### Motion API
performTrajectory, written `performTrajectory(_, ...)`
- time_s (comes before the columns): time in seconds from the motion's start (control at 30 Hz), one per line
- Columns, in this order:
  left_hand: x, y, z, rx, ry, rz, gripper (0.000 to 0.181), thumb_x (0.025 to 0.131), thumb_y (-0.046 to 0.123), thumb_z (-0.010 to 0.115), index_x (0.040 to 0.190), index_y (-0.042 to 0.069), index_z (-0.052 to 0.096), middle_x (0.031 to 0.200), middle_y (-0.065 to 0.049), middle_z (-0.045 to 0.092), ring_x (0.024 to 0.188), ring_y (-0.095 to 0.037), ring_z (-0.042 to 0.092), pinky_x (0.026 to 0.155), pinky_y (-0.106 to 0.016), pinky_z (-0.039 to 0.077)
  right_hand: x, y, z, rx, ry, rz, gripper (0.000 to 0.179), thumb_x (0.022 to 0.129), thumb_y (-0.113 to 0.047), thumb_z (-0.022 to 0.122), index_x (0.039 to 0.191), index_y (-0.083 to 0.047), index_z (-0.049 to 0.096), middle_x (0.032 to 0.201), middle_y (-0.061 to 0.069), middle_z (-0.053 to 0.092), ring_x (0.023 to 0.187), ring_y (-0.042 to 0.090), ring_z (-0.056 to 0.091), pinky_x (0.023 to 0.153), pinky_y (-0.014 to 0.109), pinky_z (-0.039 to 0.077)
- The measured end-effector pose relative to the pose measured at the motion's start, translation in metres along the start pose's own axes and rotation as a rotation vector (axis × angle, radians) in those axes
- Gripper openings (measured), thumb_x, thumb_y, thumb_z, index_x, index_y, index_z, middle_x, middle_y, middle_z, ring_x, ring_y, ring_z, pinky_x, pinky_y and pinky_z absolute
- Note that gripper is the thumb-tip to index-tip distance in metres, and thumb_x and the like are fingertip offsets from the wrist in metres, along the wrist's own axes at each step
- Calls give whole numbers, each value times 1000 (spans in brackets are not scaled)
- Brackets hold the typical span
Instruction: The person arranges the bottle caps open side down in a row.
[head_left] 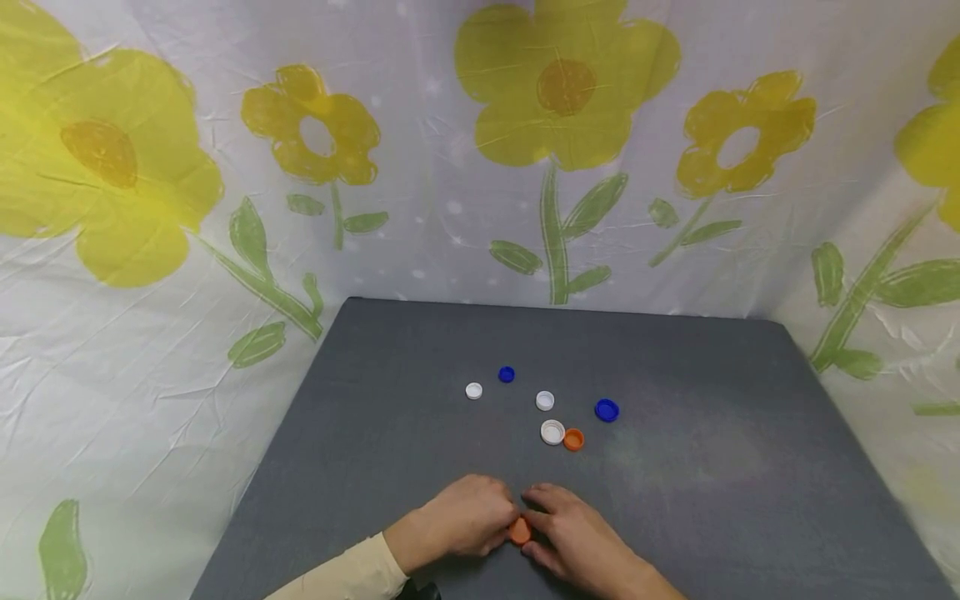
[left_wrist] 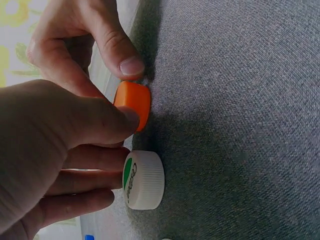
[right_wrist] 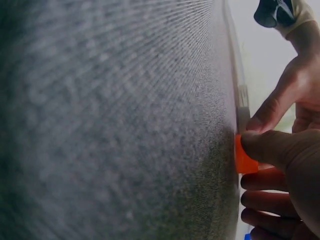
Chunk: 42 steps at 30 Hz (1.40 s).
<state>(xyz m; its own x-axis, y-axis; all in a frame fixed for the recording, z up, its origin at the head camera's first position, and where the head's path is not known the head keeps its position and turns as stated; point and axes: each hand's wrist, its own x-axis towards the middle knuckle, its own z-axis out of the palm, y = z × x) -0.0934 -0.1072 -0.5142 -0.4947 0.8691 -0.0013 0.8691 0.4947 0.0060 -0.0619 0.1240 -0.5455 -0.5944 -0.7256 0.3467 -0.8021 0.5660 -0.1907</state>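
Observation:
An orange bottle cap (head_left: 520, 531) stands on the grey table between my two hands. My left hand (head_left: 471, 514) pinches it, with the thumb (left_wrist: 131, 119) on its side in the left wrist view; the index fingertip is hidden. From the other side, my right hand (head_left: 577, 533) holds the same cap between thumb and index finger, its thumb on the cap (right_wrist: 246, 159) in the right wrist view. Beside the left hand's lower fingers is a ribbed white cap (left_wrist: 145, 180) with a green printed top; the left hand hides it in the head view.
Further back on the grey table (head_left: 712, 500) lie white caps (head_left: 474, 391) (head_left: 545, 401), a larger white cap (head_left: 552, 432) touching an orange cap (head_left: 573, 439), and blue caps (head_left: 507, 374) (head_left: 607, 410). A flower-printed curtain (head_left: 420, 167) hangs behind the table.

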Motion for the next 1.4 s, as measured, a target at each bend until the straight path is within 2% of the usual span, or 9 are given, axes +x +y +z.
performTrajectory(0.13,-1,-3,-4,-32,-19,-22,17,90,28,87,83,25,72,78,12,68,68,-6,63,61,-27,51,-1,1,-1,24,-7,24,35,91,-32,89,117,-9,82,127,5,75,117,22,72,98,42,61)
performTrajectory(0.27,0,-9,-9,-21,-15,-29,18,92,32,85,82,24,72,77,12,65,66,-4,59,59,-26,48,2,4,-8,15,-15,39,33,93,-31,88,117,-9,82,129,5,74,120,23,71,100,43,61)
performTrajectory(0.4,3,-16,-15,12,19,-42,20,93,35,84,82,24,72,77,10,66,70,-9,67,62,-29,53,10,10,-17,-3,6,49,32,93,-29,88,115,-8,82,130,8,75,122,27,72,101,45,61)
performTrajectory(0.57,8,-26,-23,7,67,-80,25,95,39,84,81,22,70,75,10,65,70,-11,67,61,-31,53,19,22,-27,-31,32,80,37,89,-28,91,116,-5,82,131,10,75,125,29,71,103,46,60)
performTrajectory(0.93,20,-47,-38,64,174,-140,31,96,47,83,93,17,77,86,6,74,80,-15,74,69,-34,60,35,51,-49,-83,97,83,42,85,-24,95,118,-3,80,129,15,76,122,35,72,103,51,59)
performTrajectory(1.2,31,-56,-43,78,186,-188,29,96,43,85,101,15,77,92,4,76,83,-15,74,71,-34,61,43,70,-66,-77,67,188,38,86,-19,94,116,-1,81,129,17,76,123,38,72,100,52,61)
performTrajectory(1.4,41,-60,-41,66,199,-206,29,97,43,84,100,15,76,94,3,77,84,-16,76,70,-35,61,44,80,-69,-76,34,229,40,87,-19,93,119,2,80,131,19,75,124,38,71,99,53,60)
